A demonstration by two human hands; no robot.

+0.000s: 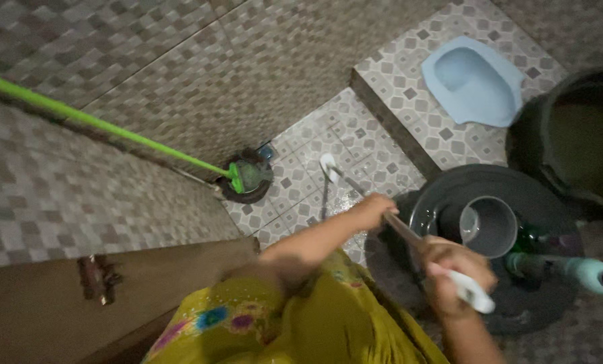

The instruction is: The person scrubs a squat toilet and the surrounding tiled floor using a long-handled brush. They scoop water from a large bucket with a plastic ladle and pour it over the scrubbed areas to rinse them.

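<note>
I hold a long brush (355,189) with both hands. My left hand (372,210) is curled tight around the middle of the stick. My right hand (453,276) is closed hard around the white end of the stick, close to my body. The brush slants down and away from me, and its white head touches the wet floor (301,182) of small grey and white tiles. The floor shines with water around the head. Just beside my hands sits a big dark tub (510,182) with water in it. A grey dipper (488,226) stands inside the tub. A bottle (571,269) with a pale blue body and a purple cap lies across the tub near my right hand. Behind the tub stands a bigger dark bucket (584,135), and it is partly out of the picture. A light blue squat toilet (473,79) sits on a raised tiled step, well apart from the brush head. A mop (246,176) with a bright green stick leans on the tiled wall (146,67), and its head rests in the corner near the brush head. A brown door (79,296) is at my left side. I wear a yellow dress (301,317) with bright flowers on it.
</note>
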